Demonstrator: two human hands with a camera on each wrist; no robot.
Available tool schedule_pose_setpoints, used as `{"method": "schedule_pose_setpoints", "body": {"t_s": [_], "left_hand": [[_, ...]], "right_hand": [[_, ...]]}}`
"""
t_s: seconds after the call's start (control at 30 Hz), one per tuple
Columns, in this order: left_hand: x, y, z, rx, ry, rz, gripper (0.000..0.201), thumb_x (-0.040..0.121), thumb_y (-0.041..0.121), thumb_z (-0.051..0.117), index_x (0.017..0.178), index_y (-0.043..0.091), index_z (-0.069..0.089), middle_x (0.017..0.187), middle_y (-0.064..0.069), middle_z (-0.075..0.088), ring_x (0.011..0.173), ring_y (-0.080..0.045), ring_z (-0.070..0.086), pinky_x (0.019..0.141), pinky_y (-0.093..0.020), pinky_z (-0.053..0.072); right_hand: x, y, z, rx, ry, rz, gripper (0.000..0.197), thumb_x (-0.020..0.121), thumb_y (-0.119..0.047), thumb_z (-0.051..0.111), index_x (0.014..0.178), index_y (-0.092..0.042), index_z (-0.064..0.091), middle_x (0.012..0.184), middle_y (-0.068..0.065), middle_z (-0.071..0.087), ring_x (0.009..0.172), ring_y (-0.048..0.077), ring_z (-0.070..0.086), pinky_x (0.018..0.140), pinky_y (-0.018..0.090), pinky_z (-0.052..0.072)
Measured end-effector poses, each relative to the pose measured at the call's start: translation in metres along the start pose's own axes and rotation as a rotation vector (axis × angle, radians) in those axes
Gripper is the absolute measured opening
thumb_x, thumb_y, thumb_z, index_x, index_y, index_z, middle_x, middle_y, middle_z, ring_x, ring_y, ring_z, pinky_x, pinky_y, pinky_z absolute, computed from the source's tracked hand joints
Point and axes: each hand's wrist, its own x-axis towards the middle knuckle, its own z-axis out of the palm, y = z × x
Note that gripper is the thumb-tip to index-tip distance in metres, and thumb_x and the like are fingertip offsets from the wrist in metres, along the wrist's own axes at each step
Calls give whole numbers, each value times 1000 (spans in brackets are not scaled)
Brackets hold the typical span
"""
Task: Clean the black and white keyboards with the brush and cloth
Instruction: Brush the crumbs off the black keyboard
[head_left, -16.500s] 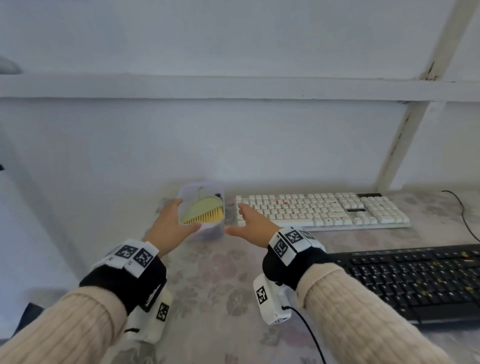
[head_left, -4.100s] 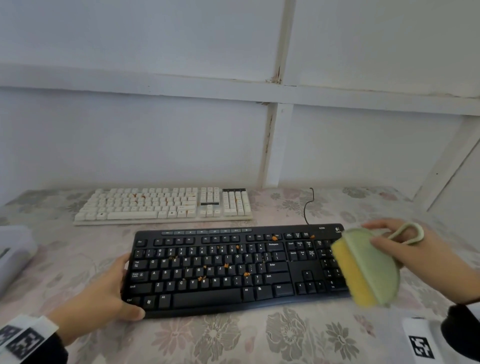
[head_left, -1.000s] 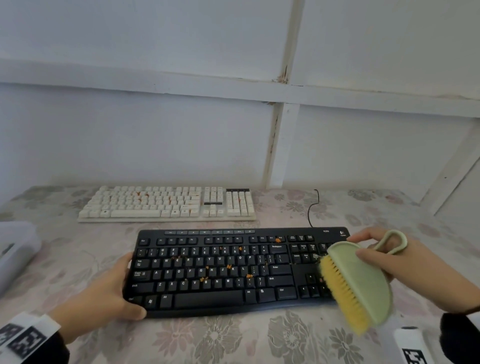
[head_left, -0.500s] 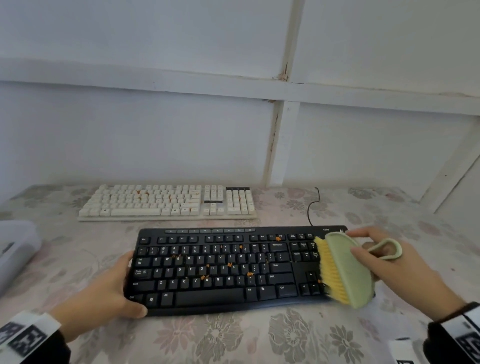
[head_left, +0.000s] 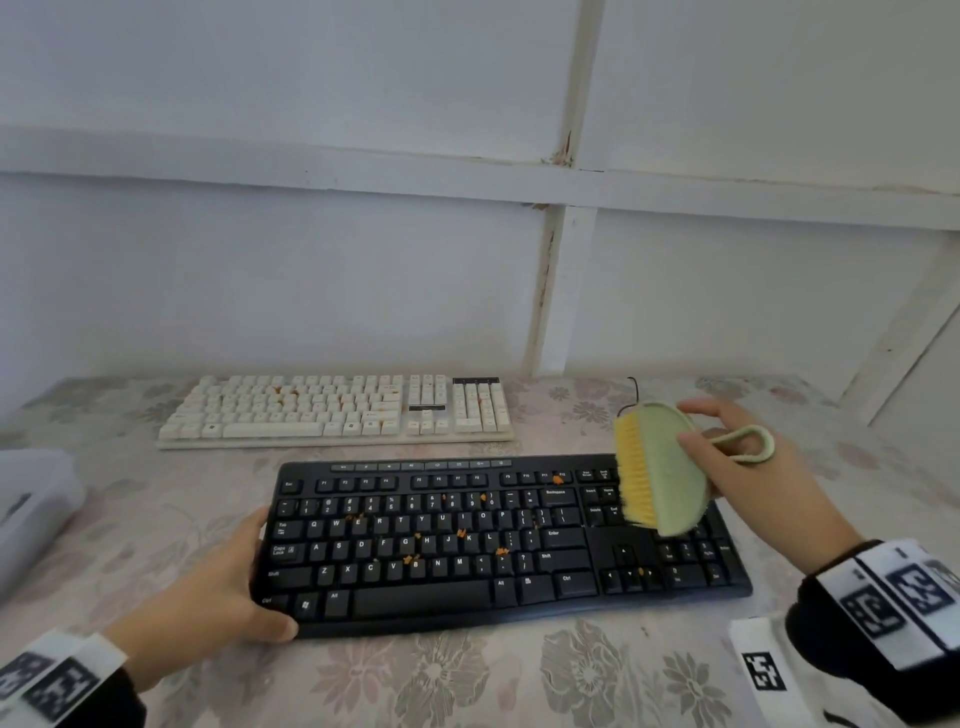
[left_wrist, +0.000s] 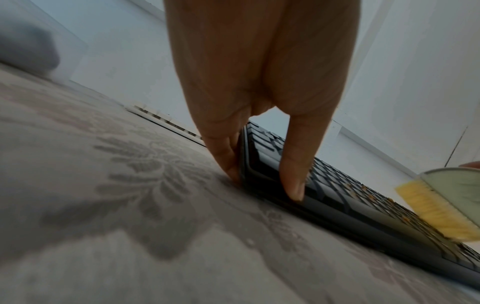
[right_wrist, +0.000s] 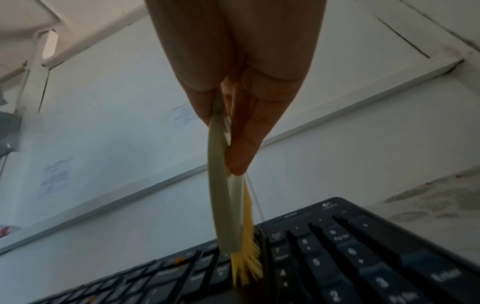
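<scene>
The black keyboard (head_left: 498, 540) lies near the worktop's (head_left: 467, 675) front, with orange crumbs (head_left: 461, 533) still on its keys. The brush (head_left: 660, 467), gripped in the right hand (head_left: 743, 467), has moved in from the right edge onto the right-hand keys, so sweeping is starting. The left hand (head_left: 218, 587) braces the left end, fingers straight. There is open room in front, but the white keyboard (head_left: 337, 410) sits close behind.

Probably a plain home room, floral tablecloth (head_left: 467, 675), white panelled wall (head_left: 311, 286)
</scene>
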Motion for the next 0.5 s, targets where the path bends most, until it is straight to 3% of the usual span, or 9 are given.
{"method": "schedule_pose_setpoints", "body": {"t_s": [0.13,0.33,0.4,0.5], "left_hand": [[-1,-1,-2,7,-10,-6,100,30,17,81,109,56,34,117,8,61,109,-15,60,99,-45,46],[0,-2,-2,2,-14,-11,101,30,15,81,110,53,35,116,7,62,107,-16,62,98,-45,47],[1,-2,-2,-4,-12,-10,103,29,15,81,113,51,34,115,5,63,106,-17,62,97,-44,48],[0,-2,-2,-15,-12,-4,102,29,14,81,113,50,35,115,5,63,106,-17,63,96,-43,48]], "right_hand": [[-14,2,1,-84,-140,16,21,92,-17,57,98,-37,61,70,-14,67,65,9,64,56,27,56],[-21,-7,-13,-74,-253,73,17,91,-16,59,94,-29,68,73,0,67,60,7,61,50,20,49],[-16,-10,-17,-7,-192,60,16,91,-17,59,96,-29,68,71,-2,68,61,6,62,51,21,48],[-7,-9,-15,57,-27,12,18,91,-20,58,100,-34,64,73,2,69,65,15,66,53,26,54]]}}
